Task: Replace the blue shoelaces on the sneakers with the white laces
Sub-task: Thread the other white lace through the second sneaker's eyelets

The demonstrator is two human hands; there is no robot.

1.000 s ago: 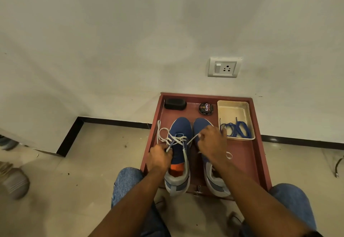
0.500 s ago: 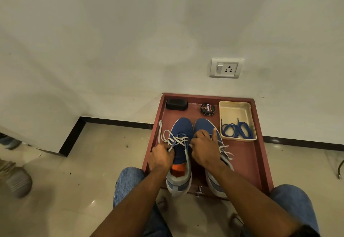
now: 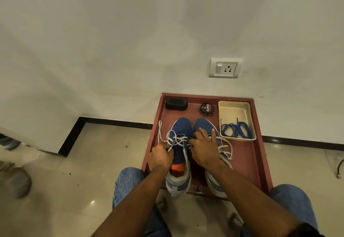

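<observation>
Two blue sneakers stand side by side, toes toward the wall, in a reddish-brown tray [image 3: 260, 162]. The left sneaker [image 3: 181, 128] carries a loosely threaded white lace [image 3: 174, 137], one end trailing over the tray's left rim. My left hand [image 3: 160, 157] pinches that lace by the eyelets at the shoe's left side. My right hand [image 3: 204, 146] lies over the right sneaker [image 3: 203, 124], thumb and forefinger pinching the same lace at the left shoe's right side, other fingers stretched forward. A white lace [image 3: 226, 150] also runs through the right sneaker. Blue laces [image 3: 235, 129] lie in a cream tray [image 3: 233, 106].
A black oblong case [image 3: 176, 104] and a round polish tin [image 3: 207, 108] sit at the big tray's far end against the white wall, below a socket [image 3: 225, 68]. My knees in jeans flank the tray's near edge. Someone's grey shoe [image 3: 17, 181] is on the floor at left.
My right hand came down from a raised pull and moved left onto the right sneaker, its fingertips now at the left shoe's lace. My left hand stayed at the left eyelets.
</observation>
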